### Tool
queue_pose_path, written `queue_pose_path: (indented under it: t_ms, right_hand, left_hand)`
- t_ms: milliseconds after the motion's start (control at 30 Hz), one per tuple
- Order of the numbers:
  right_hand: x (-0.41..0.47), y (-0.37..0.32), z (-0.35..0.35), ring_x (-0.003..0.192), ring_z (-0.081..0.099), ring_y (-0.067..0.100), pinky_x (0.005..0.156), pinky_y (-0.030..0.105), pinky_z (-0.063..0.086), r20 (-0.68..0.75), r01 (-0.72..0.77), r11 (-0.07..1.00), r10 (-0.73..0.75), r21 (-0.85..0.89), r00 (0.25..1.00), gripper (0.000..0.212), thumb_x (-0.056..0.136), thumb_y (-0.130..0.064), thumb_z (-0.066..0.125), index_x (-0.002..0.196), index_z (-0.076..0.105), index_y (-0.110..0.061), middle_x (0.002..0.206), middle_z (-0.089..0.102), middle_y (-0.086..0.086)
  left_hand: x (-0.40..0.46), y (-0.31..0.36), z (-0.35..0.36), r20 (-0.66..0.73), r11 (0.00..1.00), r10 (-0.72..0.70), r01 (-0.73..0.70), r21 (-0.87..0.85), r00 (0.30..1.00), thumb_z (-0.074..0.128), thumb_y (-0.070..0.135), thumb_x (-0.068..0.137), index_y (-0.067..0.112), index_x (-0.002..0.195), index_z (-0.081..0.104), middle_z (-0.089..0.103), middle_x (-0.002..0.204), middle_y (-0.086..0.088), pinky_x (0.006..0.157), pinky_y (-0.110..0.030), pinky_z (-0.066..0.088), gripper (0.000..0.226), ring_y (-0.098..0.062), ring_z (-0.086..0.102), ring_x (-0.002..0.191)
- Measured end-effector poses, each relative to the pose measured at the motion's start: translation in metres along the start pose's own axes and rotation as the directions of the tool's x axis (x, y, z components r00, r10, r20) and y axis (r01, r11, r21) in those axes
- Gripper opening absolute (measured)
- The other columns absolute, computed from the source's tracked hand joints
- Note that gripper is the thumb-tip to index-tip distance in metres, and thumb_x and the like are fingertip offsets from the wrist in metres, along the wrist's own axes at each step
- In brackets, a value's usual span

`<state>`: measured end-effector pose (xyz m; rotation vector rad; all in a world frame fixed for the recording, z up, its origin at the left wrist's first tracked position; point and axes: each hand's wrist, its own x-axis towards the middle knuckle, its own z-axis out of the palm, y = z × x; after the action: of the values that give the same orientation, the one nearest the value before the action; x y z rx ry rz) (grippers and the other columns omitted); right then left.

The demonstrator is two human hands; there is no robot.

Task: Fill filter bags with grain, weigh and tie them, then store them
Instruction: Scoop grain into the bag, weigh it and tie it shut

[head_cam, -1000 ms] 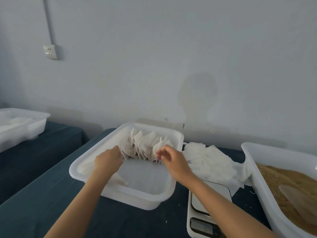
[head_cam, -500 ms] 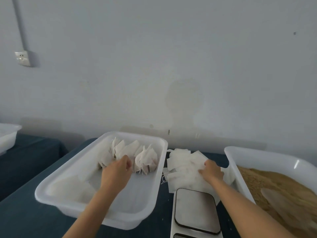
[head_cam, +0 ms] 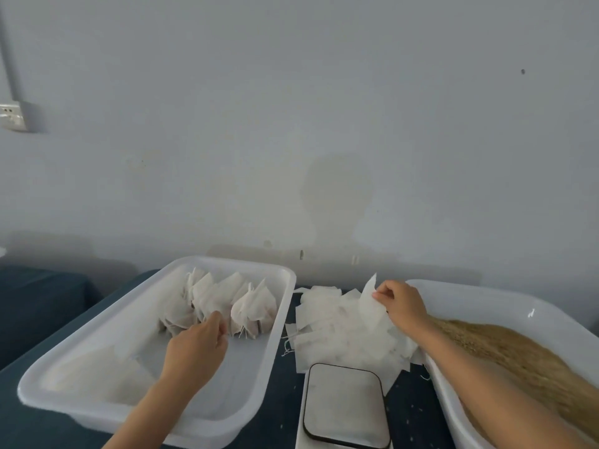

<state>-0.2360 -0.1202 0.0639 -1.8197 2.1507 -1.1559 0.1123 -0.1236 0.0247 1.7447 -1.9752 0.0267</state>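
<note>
A white wall socket [head_cam: 11, 115] sits on the pale wall [head_cam: 291, 108].

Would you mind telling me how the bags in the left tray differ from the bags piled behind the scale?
The bags in the left tray are plump, gathered at the top and standing in a row; the bags behind the scale are flat, open sheets in a loose heap. The first sit inside the tray; the second lie on the dark tabletop. The right hand lifts one flat bag. Both kinds are white.
</note>
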Motion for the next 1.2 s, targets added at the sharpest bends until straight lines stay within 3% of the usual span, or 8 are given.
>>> queue_pose_path:
  t_ms: [100, 233, 367, 600, 700, 833, 1033, 1200]
  right_hand:
    - [-0.012, -0.003, -0.036, 0.065, 0.054, 0.015, 0.064, 0.027, 0.042, 0.170, 0.001, 0.930, -0.068, 0.368, 0.983, 0.019, 0.087, -0.011, 0.065, 0.070, 0.057, -0.007, 0.067, 0.060, 0.001]
    - [-0.035, 0.009, -0.075, 0.063, 0.050, 0.016, 0.055, 0.026, 0.035, 0.378, -0.233, 0.681, -0.069, 0.694, 0.923, 0.021, 0.077, -0.015, 0.069, 0.070, 0.050, -0.012, 0.068, 0.052, 0.004]
    - [-0.057, 0.021, -0.092, 0.058, 0.047, 0.017, 0.050, 0.024, 0.036, 0.381, -0.296, 0.534, -0.053, 0.792, 0.923, 0.018, 0.071, -0.020, 0.056, 0.064, 0.041, -0.013, 0.064, 0.045, 0.004]
    - [-0.070, 0.053, -0.106, 0.064, 0.054, 0.021, 0.050, 0.026, 0.045, 0.372, -0.348, 0.414, 0.026, 0.841, 0.928, 0.019, 0.073, -0.023, 0.059, 0.070, 0.044, -0.011, 0.071, 0.054, 0.008]
    - [-0.069, 0.063, -0.110, 0.070, 0.058, 0.018, 0.057, 0.024, 0.045, 0.326, -0.351, 0.597, 0.155, 0.721, 0.933, 0.016, 0.084, -0.014, 0.063, 0.077, 0.049, -0.009, 0.078, 0.058, 0.006]
    - [-0.071, 0.070, -0.110, 0.077, 0.054, 0.015, 0.068, 0.024, 0.042, 0.015, -0.195, 0.892, 0.207, 0.407, 0.978, 0.011, 0.089, -0.012, 0.061, 0.086, 0.050, -0.013, 0.082, 0.053, 0.000]
    - [-0.074, 0.062, -0.109, 0.059, 0.054, 0.016, 0.055, 0.021, 0.046, 0.195, -0.188, 0.709, 0.072, 0.680, 0.978, 0.034, 0.095, -0.024, 0.048, 0.082, 0.059, 0.006, 0.063, 0.056, 0.004]
    - [-0.079, 0.065, -0.104, 0.066, 0.061, 0.018, 0.059, 0.026, 0.051, 0.251, -0.231, 0.637, 0.061, 0.736, 0.966, 0.042, 0.089, -0.043, 0.047, 0.079, 0.061, -0.005, 0.069, 0.064, 0.005]
  left_hand:
    - [0.001, 0.016, -0.010, -0.103, 0.998, 0.015, -0.021, -0.052, 0.995, 0.044, 0.027, 0.095, 0.024, 0.093, 0.046, 0.065, 0.083, 0.009, 0.054, -0.025, 0.036, 0.004, -0.017, 0.060, 0.072]
    - [0.005, 0.080, -0.014, -0.095, 0.864, 0.124, -0.154, -0.479, 0.988, 0.056, 0.016, 0.090, 0.028, 0.085, 0.052, 0.065, 0.087, 0.017, 0.058, -0.013, 0.038, 0.014, 0.000, 0.058, 0.076]
    - [0.004, 0.171, 0.002, 0.172, 0.553, 0.380, -0.073, -0.830, 0.909, 0.055, 0.019, 0.094, 0.025, 0.092, 0.058, 0.065, 0.101, 0.005, 0.072, -0.023, 0.053, 0.007, -0.010, 0.059, 0.092]
    - [0.002, 0.256, 0.030, 0.299, 0.476, 0.536, 0.009, -0.879, 0.789, 0.055, 0.030, 0.093, 0.017, 0.077, 0.058, 0.062, 0.070, 0.013, 0.071, -0.022, 0.053, 0.021, -0.003, 0.062, 0.071]
    - [0.002, 0.268, 0.039, 0.280, 0.416, 0.532, 0.041, -0.908, 0.800, 0.056, 0.022, 0.093, 0.012, 0.073, 0.055, 0.062, 0.065, 0.008, 0.061, -0.019, 0.051, 0.023, -0.007, 0.060, 0.063]
    - [0.000, 0.284, 0.045, 0.290, 0.403, 0.537, 0.061, -0.913, 0.792, 0.056, 0.022, 0.093, 0.020, 0.065, 0.055, 0.062, 0.060, 0.012, 0.053, -0.016, 0.046, 0.028, -0.004, 0.059, 0.056]
    - [-0.008, 0.306, 0.048, 0.282, 0.333, 0.611, 0.083, -0.939, 0.739, 0.054, 0.026, 0.094, 0.016, 0.072, 0.056, 0.061, 0.063, 0.008, 0.056, -0.018, 0.048, 0.025, -0.009, 0.059, 0.061]
    - [-0.017, 0.312, 0.051, 0.266, 0.294, 0.611, 0.098, -0.951, 0.746, 0.040, 0.023, 0.101, 0.009, 0.082, 0.057, 0.062, 0.074, -0.005, 0.062, -0.021, 0.049, 0.029, -0.016, 0.059, 0.069]
